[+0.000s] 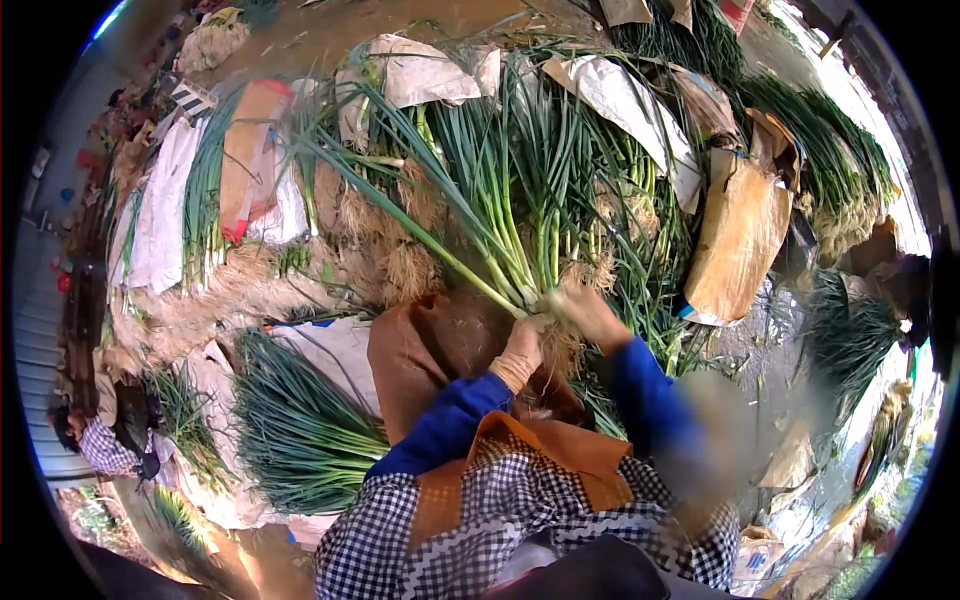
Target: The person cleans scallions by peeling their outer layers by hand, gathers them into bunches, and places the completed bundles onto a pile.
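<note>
A loose bunch of spring onions (505, 235) fans out in front of me, long green leaves pointing away and white bases toward my lap. My left hand (523, 350), which looks gloved, is closed around the bunch's lower end. On the other side, my right hand (590, 316) is closed at the white bases, its fingers slightly blurred and partly hidden. Pale stringy roots (563, 355) hang below and between the two hands. A brown apron or sheet (425, 345) covers my knees.
More spring onions with rooty ends lie in rows ahead, partly under white sacking (635, 105) and cardboard (740, 235). A large leafy pile (300, 430) rests at my left, another bundle (850, 325) at far right. Another person (105, 440) is at the far left.
</note>
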Tool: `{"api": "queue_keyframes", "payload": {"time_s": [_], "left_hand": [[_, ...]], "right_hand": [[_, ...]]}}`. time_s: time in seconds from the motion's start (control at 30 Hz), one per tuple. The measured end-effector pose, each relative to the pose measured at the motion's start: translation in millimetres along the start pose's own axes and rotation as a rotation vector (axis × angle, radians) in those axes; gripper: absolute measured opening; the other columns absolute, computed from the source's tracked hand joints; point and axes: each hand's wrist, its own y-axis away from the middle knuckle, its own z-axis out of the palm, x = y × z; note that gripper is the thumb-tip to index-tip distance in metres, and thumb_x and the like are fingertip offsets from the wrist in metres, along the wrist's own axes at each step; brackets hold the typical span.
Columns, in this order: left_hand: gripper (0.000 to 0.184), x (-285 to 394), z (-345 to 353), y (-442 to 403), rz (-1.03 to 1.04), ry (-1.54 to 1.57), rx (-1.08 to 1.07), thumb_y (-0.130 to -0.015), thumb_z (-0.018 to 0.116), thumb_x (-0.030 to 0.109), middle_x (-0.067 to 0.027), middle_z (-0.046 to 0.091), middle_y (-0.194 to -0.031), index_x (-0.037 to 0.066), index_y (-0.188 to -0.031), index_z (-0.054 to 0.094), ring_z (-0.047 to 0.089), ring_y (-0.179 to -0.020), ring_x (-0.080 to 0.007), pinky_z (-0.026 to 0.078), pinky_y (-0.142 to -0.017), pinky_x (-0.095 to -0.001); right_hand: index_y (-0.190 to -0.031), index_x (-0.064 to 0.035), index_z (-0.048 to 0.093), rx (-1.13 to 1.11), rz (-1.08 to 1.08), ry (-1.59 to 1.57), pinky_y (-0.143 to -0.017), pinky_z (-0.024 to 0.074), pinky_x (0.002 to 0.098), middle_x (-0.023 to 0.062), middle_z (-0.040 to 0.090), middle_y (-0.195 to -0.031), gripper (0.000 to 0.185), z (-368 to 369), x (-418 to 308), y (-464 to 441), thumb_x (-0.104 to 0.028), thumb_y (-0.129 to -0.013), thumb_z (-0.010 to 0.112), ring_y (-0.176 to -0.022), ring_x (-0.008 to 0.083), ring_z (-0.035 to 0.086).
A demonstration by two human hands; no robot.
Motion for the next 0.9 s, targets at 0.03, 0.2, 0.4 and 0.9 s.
{"api": "queue_keyframes", "payload": {"time_s": [0.03, 0.2, 0.4, 0.9], "left_hand": [[0.017, -4, -9, -5, 0.073, -0.114, -0.093, -0.082, 0.050, 0.006, -0.0104, 0.061, -0.093, 0.000, -0.097, 0.057, 0.060, -0.085, -0.0215, 0.050, -0.080, -0.0343], [0.014, -12, -21, -19, 0.034, -0.012, 0.057, -0.079, 0.053, 0.004, -0.0108, 0.062, -0.087, -0.002, -0.090, 0.058, 0.062, -0.080, -0.0228, 0.051, -0.075, -0.0333], [0.017, -5, 11, 0, 0.206, -0.174, 0.084, -0.074, 0.056, -0.005, -0.0057, 0.059, -0.084, -0.001, -0.091, 0.058, 0.059, -0.077, -0.0188, 0.050, -0.072, -0.0302], [0.018, -9, 4, -14, 0.272, -0.167, 0.115, -0.078, 0.058, 0.004, -0.0072, 0.062, -0.085, -0.005, -0.093, 0.061, 0.059, -0.077, -0.0169, 0.049, -0.071, -0.0279]], "right_hand": [[-0.105, -0.0035, 0.059, -0.107, -0.060, -0.130, -0.077, 0.0485, 0.0401, 0.0164, 0.061, -0.100, 0.041, 3, -7, 39, -0.039, -0.089, 0.046, -0.087, 0.0286, 0.061], [-0.104, -0.0006, 0.059, 0.522, -0.037, -0.246, -0.081, 0.0496, 0.0283, 0.0138, 0.059, -0.105, 0.024, -2, -67, 179, -0.009, -0.088, 0.044, -0.090, 0.0178, 0.061], [-0.112, -0.0112, 0.058, 0.507, 0.016, 0.806, -0.065, 0.0502, 0.0334, 0.0127, 0.064, -0.094, 0.038, -47, 44, 15, -0.037, -0.085, 0.053, -0.077, 0.0250, 0.063], [-0.095, 0.0013, 0.058, 0.343, 0.025, -0.082, -0.051, 0.0439, 0.0273, 0.0069, 0.059, -0.067, 0.033, 7, 49, 15, -0.028, -0.091, 0.044, -0.055, 0.0154, 0.054]]}}
